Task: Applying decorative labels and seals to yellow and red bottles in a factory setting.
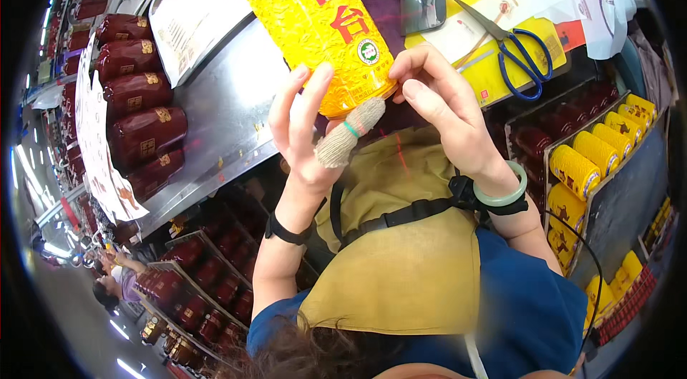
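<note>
A yellow embossed bottle [322, 28] with red characters and a small round green-and-white label lies tilted between my hands, its neck toward the far edge. My left hand [304, 128] grips its lower left side, two fingers against the wall. A beige knitted finger sleeve [351, 134] with a green band covers that hand's thumb, which presses at the bottle's base. On the lower right edge, my right hand [451, 110] pinches the bottle with curled index finger and thumb. Part of a dark purple cloth [383, 10] shows under and beside the bottle.
Blue-handled scissors [526, 64] and a dark mirror-like plate [422, 3] lie right of the bottle among yellow sheets. Dark red bottles [147, 132] line the metal bench [222, 103] at left. Racks of yellow bottles [576, 161] stand at right. Another person [118, 279] is far left.
</note>
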Demonstrator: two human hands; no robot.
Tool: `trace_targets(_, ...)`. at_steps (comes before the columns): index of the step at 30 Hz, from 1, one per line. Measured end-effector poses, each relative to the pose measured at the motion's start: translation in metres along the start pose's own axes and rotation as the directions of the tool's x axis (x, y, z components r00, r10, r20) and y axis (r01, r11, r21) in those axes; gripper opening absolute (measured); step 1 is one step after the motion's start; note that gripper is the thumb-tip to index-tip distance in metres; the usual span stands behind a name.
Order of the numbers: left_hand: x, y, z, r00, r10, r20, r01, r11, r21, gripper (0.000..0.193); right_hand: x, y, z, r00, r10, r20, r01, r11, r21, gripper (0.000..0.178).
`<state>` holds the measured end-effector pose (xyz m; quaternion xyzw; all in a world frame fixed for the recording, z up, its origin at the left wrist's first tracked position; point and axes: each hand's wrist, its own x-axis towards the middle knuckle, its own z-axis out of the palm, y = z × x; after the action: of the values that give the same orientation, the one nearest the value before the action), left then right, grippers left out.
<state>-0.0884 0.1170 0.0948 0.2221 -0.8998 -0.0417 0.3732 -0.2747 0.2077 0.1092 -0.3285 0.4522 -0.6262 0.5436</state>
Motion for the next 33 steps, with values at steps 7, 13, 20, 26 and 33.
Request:
trace_targets(7,-0.02,0.008,0.007,0.975,-0.119,-0.187,0.112,0.992,-0.05,0.053,0.004,0.002,-0.005,1.0,-0.024,0.01,0.024,0.999,-0.032,0.021)
trace_targets(13,-0.007,0.012,-0.001,0.948,-0.085,-0.307,0.109,0.992,0.062,0.079,0.004,-0.004,-0.003,0.999,-0.046,0.004,0.047,0.996,-0.077,0.021)
trace_targets(20,-0.004,0.009,0.003,0.975,-0.031,-0.22,0.064,0.987,0.144,0.031,0.004,-0.014,-0.003,1.0,-0.01,-0.016,0.008,0.989,-0.146,0.023)
trace_targets(26,-0.005,0.01,0.006,0.973,-0.126,-0.193,0.139,0.989,0.059,0.018,0.001,-0.021,-0.011,0.999,-0.016,-0.05,0.007,0.985,-0.172,0.018)
trace_targets(33,-0.01,0.023,-0.017,0.936,-0.351,-0.032,0.326,0.895,-0.306,0.079,0.014,-0.03,-0.004,0.946,-0.27,0.178,0.308,0.587,-0.749,0.085)
